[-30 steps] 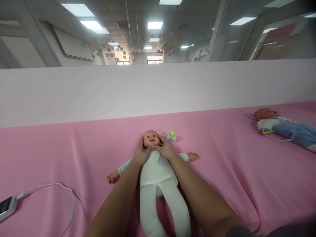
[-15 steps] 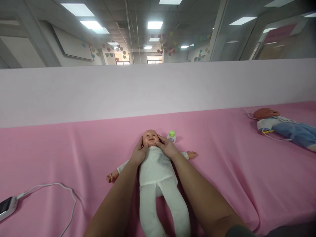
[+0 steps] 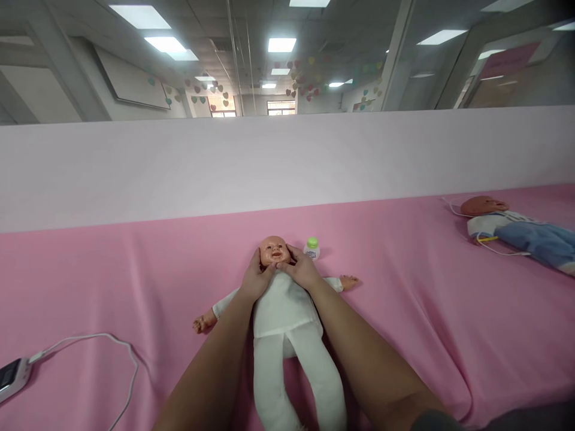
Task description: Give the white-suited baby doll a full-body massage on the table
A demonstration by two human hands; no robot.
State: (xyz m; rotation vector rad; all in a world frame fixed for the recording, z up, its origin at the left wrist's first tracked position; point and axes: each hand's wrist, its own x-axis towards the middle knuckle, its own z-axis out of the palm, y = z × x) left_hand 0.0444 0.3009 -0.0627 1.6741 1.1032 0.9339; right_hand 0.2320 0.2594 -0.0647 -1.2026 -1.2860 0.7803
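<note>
A baby doll in white cloth lies face up on the pink sheet, its head away from me and its arms spread out. My left hand cups the left side of the doll's head, thumb at the chin. On the other side, my right hand curves round the cheek, and its thumb also rests at the chin. The two thumb tips are close together just below the mouth. Fingers behind the head are partly hidden. A small clear bottle with a green cap stands just beyond my right hand.
A second doll in blue and white lies at the far right with thin tubes about it. At the left edge is a white device with a cable. Behind the pink sheet rises a low white wall with glass above.
Both thumbs have slid inward and down from the cheeks to the middle of the doll's chin. The palms stay at the sides of its head.
</note>
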